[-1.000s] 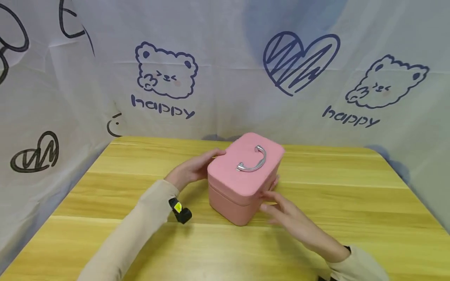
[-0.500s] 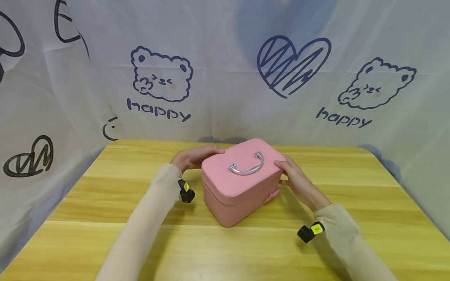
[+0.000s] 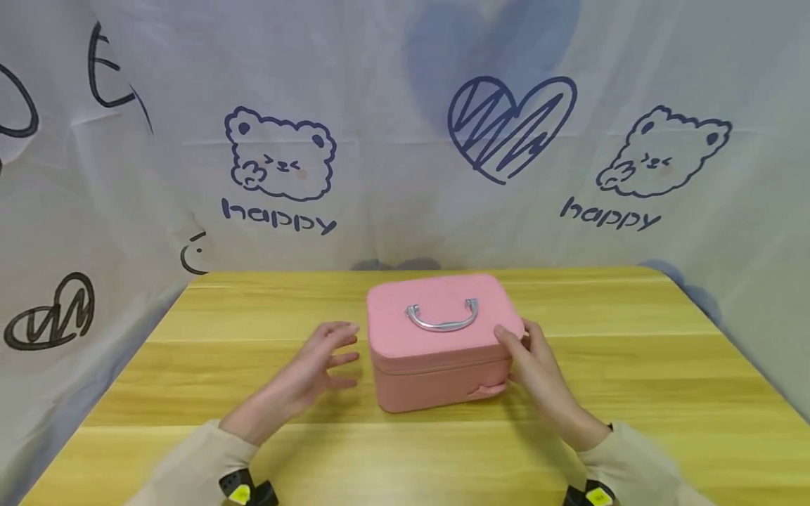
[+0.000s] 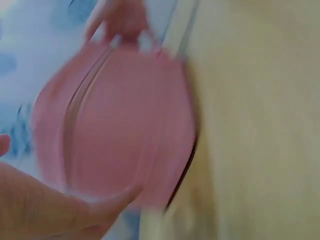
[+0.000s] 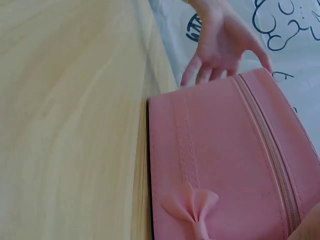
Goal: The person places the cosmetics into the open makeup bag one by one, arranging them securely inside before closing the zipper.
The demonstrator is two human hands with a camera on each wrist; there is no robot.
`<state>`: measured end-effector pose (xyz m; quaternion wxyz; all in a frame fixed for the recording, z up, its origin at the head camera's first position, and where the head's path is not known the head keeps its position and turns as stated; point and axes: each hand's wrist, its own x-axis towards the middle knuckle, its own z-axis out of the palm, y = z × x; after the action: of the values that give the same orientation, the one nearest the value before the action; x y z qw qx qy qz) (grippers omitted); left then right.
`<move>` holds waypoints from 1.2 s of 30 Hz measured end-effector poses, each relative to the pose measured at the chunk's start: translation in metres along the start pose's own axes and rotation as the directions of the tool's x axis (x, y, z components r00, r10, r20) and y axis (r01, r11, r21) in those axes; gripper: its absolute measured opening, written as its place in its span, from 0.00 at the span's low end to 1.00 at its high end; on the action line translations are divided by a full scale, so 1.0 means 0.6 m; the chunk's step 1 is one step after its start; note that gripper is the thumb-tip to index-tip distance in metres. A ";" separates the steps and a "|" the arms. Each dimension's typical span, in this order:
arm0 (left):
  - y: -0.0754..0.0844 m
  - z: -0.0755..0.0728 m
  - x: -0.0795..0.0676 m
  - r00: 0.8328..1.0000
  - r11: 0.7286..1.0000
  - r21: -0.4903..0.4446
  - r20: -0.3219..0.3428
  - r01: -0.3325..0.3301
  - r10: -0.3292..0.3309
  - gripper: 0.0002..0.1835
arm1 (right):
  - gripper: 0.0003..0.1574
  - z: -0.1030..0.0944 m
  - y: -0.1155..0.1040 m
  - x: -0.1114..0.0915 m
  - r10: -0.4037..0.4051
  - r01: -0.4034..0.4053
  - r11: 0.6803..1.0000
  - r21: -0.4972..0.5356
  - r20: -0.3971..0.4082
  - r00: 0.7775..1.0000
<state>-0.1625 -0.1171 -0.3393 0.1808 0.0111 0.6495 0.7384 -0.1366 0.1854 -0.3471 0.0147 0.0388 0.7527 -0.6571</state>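
A pink zippered vanity case (image 3: 439,351) stands on the wooden table, its long front side facing me. A curved silver handle (image 3: 443,325) lies folded on its lid. My right hand (image 3: 541,372) grips the case's right end, thumb on the lid's edge and fingers down the side. Off the left end, my left hand (image 3: 310,365) is spread with its fingers apart, a small gap from the case. In the right wrist view, a pink bow (image 5: 194,206) decorates the front below the closed zipper (image 5: 267,137). The left wrist view is blurred.
The wooden table (image 3: 240,393) extends around the case on all sides. Behind it hangs a white cloth (image 3: 392,161) printed with bears, hearts and the word happy. Black wrist cameras (image 3: 247,488) sit on both sleeves.
The case has turned until its long front side faces me. My left hand has let go of it and drawn back toward me; my right hand has moved up onto its right end.
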 end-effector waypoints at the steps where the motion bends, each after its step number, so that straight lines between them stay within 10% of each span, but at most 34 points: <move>1: -0.007 0.014 0.000 1.000 1.000 0.005 -0.003 -0.014 0.014 0.38 | 0.43 0.002 0.001 0.000 -0.001 0.001 1.000 0.007 -0.011 1.000; 7: -0.019 0.040 0.071 0.985 0.994 0.062 -0.139 -0.091 0.099 0.36 | 0.46 0.017 0.002 0.043 0.032 -0.029 0.997 0.069 -0.034 0.999; 16: 0.004 0.015 0.219 0.967 0.993 0.051 -0.226 -0.107 0.115 0.37 | 0.49 0.014 0.004 0.212 0.039 -0.035 0.990 0.134 -0.034 0.999; 22: 0.022 0.013 0.259 0.980 0.996 0.054 -0.183 -0.069 0.078 0.40 | 0.51 0.002 -0.001 0.237 0.007 0.001 0.994 0.108 -0.070 0.997; 26: 0.045 -0.004 0.256 0.994 0.952 0.301 -0.072 -0.053 0.078 0.43 | 0.54 -0.011 -0.010 0.232 -0.007 0.006 0.999 -0.034 -0.047 0.999; 28: 0.057 -0.016 0.249 0.991 0.832 0.542 0.008 -0.118 0.136 0.47 | 0.56 -0.023 -0.014 0.230 -0.044 0.042 0.982 -0.186 -0.003 0.999; 31: 0.067 -0.026 0.233 0.946 0.476 0.831 0.169 -0.287 0.275 0.57 | 0.60 -0.045 -0.018 0.224 -0.124 0.147 0.870 -0.471 0.080 0.989; 36: 0.057 -0.028 0.197 0.758 -0.165 0.872 0.484 -0.462 0.438 0.63 | 0.63 -0.073 -0.029 0.201 -0.340 0.400 0.396 -0.827 0.272 0.900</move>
<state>-0.2859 -0.1029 -0.3348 -0.1421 0.3626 0.9158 0.0985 -0.2572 0.2313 -0.3326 -0.0914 -0.1612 0.9671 -0.1745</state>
